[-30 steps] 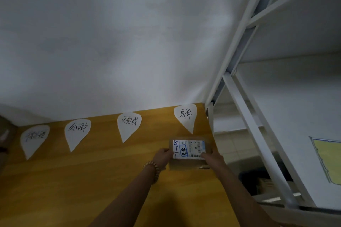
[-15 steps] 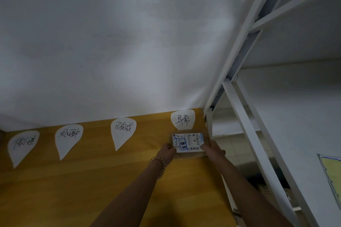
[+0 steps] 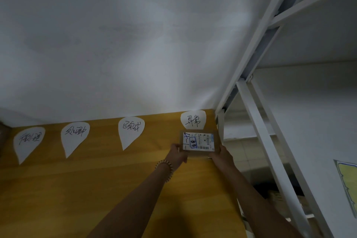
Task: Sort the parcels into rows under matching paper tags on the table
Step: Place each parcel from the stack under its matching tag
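A small brown parcel [image 3: 199, 142] with a white shipping label lies at the far right of the wooden table [image 3: 96, 189]. It overlaps the lower tip of the rightmost paper tag [image 3: 193, 120]. My left hand [image 3: 176, 153] grips its left edge and my right hand [image 3: 222, 155] grips its right edge. Three more drop-shaped handwritten tags lie along the wall: the far-left tag [image 3: 28, 142], the second tag [image 3: 74, 136] and the third tag [image 3: 131, 130]. No parcel lies under those three.
A white wall [image 3: 135, 44] rises right behind the tags. A white metal shelf frame [image 3: 257, 121] stands against the table's right edge, close to the parcel. Dark boxes [image 3: 276, 195] sit low beyond the frame, and a yellow sheet [image 3: 347, 183] hangs on the right.
Both hands have pushed the parcel away from me toward the wall, up to the rightmost tag, whose tip it now covers. The camera has tilted slightly.
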